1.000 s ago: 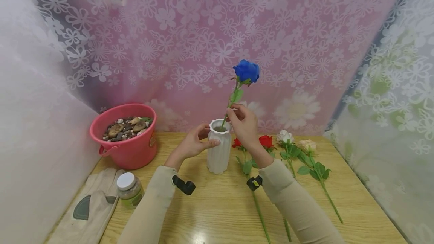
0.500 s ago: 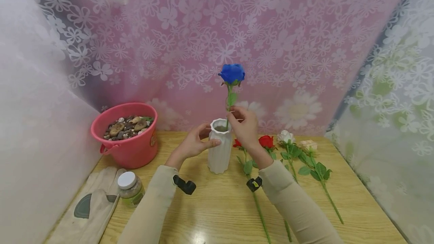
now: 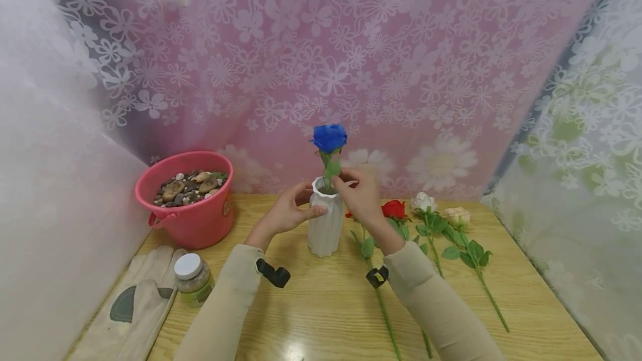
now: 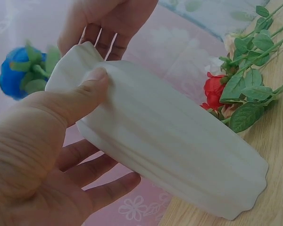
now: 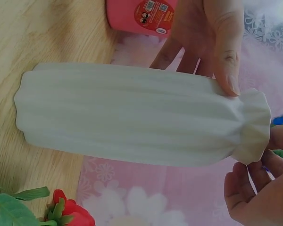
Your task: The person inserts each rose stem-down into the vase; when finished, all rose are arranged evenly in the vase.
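Note:
A white fluted vase (image 3: 325, 233) stands upright on the wooden table (image 3: 321, 311). My left hand (image 3: 288, 209) grips its upper part, the thumb on the front and the fingers round the far side, as the left wrist view also shows. At the mouth of the vase, my right hand (image 3: 362, 198) pinches the stem of a blue rose (image 3: 329, 138). The rose's lower stem is inside the vase, and its bloom rises above the scalloped rim. In the right wrist view the right fingertips are close by the rim, and the bloom is mostly hidden.
Red roses (image 3: 394, 209), a white rose (image 3: 424, 203) and a cream rose (image 3: 457, 216) lie right of the vase. To the left are a pink bucket (image 3: 200, 227) of stones, a white-lidded jar (image 3: 194, 280) and cloth gloves (image 3: 127, 311). A floral curtain (image 3: 281, 71) hangs behind.
The blue rose has moved left and down, its stem deeper in the vase and more upright. My right hand has come down with it to the rim. My left hand stays on the vase.

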Demonstrator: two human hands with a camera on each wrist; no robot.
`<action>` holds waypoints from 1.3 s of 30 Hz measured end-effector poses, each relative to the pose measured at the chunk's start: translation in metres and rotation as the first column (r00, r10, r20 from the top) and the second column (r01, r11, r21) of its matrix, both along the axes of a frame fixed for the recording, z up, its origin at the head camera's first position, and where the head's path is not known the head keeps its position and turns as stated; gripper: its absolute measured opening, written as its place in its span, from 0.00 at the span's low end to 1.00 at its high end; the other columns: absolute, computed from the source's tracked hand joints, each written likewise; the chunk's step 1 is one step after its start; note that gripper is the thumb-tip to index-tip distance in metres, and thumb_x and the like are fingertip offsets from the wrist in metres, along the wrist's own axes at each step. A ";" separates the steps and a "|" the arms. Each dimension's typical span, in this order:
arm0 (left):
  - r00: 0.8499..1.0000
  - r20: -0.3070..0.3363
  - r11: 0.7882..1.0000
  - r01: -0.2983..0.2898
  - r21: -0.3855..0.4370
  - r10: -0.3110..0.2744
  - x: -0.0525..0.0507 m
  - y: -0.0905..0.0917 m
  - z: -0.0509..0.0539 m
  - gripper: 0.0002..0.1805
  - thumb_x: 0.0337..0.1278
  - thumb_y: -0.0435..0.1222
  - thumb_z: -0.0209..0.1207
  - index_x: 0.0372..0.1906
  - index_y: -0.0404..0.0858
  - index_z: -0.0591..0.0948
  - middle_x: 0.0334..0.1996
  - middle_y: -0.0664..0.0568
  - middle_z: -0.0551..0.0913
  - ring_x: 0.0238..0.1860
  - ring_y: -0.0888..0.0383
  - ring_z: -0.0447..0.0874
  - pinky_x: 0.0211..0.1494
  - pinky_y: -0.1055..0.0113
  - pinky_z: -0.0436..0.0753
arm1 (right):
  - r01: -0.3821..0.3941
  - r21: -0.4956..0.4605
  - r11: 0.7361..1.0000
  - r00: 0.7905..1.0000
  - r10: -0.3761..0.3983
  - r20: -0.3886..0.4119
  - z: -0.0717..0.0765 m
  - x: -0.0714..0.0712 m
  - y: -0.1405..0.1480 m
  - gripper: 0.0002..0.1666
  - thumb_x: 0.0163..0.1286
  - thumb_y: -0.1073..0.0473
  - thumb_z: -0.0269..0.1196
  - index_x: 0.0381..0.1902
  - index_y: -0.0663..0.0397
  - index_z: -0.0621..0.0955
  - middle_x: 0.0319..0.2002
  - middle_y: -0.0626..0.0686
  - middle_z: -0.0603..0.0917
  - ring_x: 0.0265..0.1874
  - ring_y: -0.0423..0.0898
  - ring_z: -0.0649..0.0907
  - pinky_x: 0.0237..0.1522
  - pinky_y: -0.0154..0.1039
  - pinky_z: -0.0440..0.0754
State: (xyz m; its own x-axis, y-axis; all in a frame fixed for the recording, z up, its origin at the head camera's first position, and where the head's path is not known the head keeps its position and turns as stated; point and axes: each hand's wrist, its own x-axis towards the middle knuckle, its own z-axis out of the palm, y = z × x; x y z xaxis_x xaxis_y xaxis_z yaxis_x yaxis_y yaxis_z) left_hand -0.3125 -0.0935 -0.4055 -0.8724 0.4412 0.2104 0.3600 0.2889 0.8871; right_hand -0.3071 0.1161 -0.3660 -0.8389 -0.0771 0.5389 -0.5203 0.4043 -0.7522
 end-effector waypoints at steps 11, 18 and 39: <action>1.000 0.003 1.000 0.001 -0.004 -0.001 0.000 0.003 0.000 0.39 0.67 0.41 0.71 0.79 0.40 0.68 0.71 0.42 0.79 0.74 0.41 0.75 0.78 0.42 0.73 | 0.030 -0.051 0.998 0.993 -0.024 0.117 0.005 0.011 0.019 0.19 0.75 0.55 0.68 0.58 0.59 0.87 0.54 0.60 0.88 0.51 0.56 0.86 0.53 0.43 0.85; 1.000 0.009 1.000 -0.002 -0.008 0.003 -0.002 0.004 -0.001 0.42 0.68 0.41 0.71 0.81 0.40 0.64 0.73 0.40 0.76 0.75 0.40 0.74 0.78 0.42 0.73 | 0.110 -0.067 0.992 0.981 -0.098 0.167 0.009 0.011 0.057 0.22 0.76 0.52 0.68 0.60 0.58 0.86 0.56 0.63 0.88 0.52 0.51 0.86 0.51 0.31 0.82; 0.999 -0.002 0.999 -0.033 -0.008 0.033 0.000 0.004 -0.001 0.42 0.68 0.43 0.70 0.81 0.43 0.65 0.71 0.40 0.77 0.72 0.36 0.77 0.73 0.39 0.77 | 0.240 -0.052 0.969 0.928 -0.213 0.304 -0.023 0.036 0.203 0.28 0.77 0.45 0.66 0.66 0.54 0.82 0.41 0.27 0.85 0.40 0.27 0.85 0.41 0.24 0.86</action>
